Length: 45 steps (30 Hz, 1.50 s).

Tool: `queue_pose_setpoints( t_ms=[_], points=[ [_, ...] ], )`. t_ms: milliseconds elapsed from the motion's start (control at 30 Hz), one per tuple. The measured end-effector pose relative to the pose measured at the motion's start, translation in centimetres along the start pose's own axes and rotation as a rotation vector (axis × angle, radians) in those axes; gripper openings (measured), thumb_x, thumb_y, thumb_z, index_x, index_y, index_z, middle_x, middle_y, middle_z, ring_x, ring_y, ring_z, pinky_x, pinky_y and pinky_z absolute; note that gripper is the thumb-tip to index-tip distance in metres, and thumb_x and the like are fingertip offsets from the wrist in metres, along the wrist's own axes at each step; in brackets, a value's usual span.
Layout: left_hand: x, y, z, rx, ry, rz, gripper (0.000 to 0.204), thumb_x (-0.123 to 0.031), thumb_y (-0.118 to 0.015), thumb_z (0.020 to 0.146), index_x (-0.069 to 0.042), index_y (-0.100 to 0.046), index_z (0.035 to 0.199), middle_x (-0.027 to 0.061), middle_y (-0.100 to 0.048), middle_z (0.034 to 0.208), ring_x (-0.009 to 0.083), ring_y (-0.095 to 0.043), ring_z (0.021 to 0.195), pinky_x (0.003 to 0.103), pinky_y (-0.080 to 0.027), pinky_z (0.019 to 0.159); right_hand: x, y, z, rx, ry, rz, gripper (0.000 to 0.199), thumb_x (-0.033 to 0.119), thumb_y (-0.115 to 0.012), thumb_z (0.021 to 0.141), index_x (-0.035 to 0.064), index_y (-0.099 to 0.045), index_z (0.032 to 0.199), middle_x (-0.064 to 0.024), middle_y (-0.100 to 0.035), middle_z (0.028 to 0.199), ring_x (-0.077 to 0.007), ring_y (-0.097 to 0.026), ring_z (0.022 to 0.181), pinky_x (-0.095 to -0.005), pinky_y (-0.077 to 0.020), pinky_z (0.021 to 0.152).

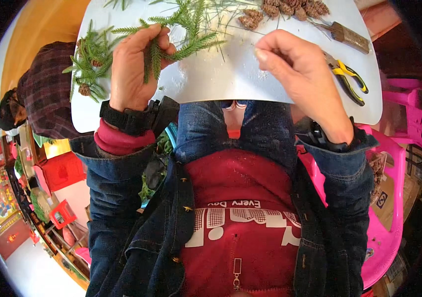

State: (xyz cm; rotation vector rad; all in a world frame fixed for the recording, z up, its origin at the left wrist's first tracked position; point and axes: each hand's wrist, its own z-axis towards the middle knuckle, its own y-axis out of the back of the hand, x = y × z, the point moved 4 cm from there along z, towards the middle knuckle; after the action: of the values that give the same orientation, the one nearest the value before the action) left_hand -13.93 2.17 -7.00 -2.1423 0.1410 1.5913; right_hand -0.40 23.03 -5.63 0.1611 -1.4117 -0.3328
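Observation:
My left hand (134, 64) is closed around the stem of a green artificial pine sprig (191, 47), whose needled branches fan out to the right and away from me. Across from it, my right hand (302, 67) hovers over the white table (216, 89), thumb and fingertips pressed together. Whatever lies in that pinch, if anything, is too small to make out. Beside the right wrist rest yellow-and-black pliers (345, 74). Brown pine cones (290, 9) sit in a cluster at the far edge. Left of my left hand lies more pine greenery (92, 57) with small cones in it.
A brown-wrapped bundle of thin wires (349, 38) lies at the table's far right. Loose needles and pale crumbs are scattered over the middle. A pink plastic chair (392, 242) stands at my right. Another person in a plaid shirt (52, 89) is beyond the table's left side.

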Motion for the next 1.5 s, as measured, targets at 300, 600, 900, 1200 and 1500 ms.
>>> queue_pose_setpoints(
  t_ms=[300, 600, 900, 1200, 1500],
  points=[
    [-0.4, 1.0, 1.5, 0.073, 0.071, -0.175, 0.018, -0.017, -0.054, 0.089, 0.0, -0.059, 0.091, 0.0042, -0.058, 0.071, 0.0174, -0.058, 0.065, 0.029, -0.048, 0.063, -1.1, -2.4, 4.3, 0.081, 0.028, -0.184, 0.019, 0.007, -0.055, 0.089, 0.0007, -0.055, 0.107, -0.0012, -0.053, 0.073, -0.0094, -0.05, 0.07, -0.0233, -0.0408, 0.062],
    [-2.5, 0.6, 1.1, -0.018, -0.14, 0.14, 0.014, -0.009, -0.054, 0.089, 0.004, -0.058, 0.094, 0.0102, -0.06, 0.076, 0.0199, -0.061, 0.071, 0.031, -0.05, 0.069, -1.6, -2.2, 5.8, 0.062, 0.002, -0.117, 0.022, 0.008, -0.055, 0.09, 0.0006, -0.055, 0.11, -0.0016, -0.056, 0.077, -0.0088, -0.051, 0.07, -0.0229, -0.0412, 0.062],
    [-4.3, 1.9, 1.8, 0.019, -0.144, 0.057, 0.013, -0.008, -0.055, 0.089, 0.003, -0.057, 0.095, 0.0106, -0.062, 0.085, 0.0239, -0.064, 0.083, 0.032, -0.05, 0.075, -1.4, -0.5, 6.3, 0.024, -0.009, -0.101, 0.021, 0.009, -0.055, 0.09, -0.002, -0.056, 0.108, -0.0029, -0.06, 0.083, -0.0075, -0.051, 0.067, -0.022, -0.043, 0.059],
    [-4.5, 2.7, 1.5, 0.024, -0.184, 0.06, 0.011, -0.007, -0.054, 0.089, 0.002, -0.057, 0.094, 0.0094, -0.06, 0.094, 0.0251, -0.064, 0.089, 0.033, -0.049, 0.078, -1.0, -0.2, 6.0, 0.024, -0.015, -0.122, 0.022, 0.009, -0.056, 0.09, -0.0033, -0.056, 0.108, -0.0041, -0.061, 0.087, -0.0085, -0.051, 0.063, -0.0219, -0.0444, 0.059],
    [-2.9, 3.2, 5.2, 0.54, 0.041, -0.399, 0.015, -0.013, -0.053, 0.09, 0.001, -0.058, 0.092, 0.0101, -0.061, 0.088, 0.0219, -0.061, 0.084, 0.034, -0.049, 0.08, 0.3, 0.5, 5.5, 0.071, 0.01, -0.011, 0.016, 0.01, -0.054, 0.091, -0.0021, -0.059, 0.099, -0.0044, -0.061, 0.083, -0.0071, -0.051, 0.066, -0.0208, -0.0432, 0.059]
  ],
)
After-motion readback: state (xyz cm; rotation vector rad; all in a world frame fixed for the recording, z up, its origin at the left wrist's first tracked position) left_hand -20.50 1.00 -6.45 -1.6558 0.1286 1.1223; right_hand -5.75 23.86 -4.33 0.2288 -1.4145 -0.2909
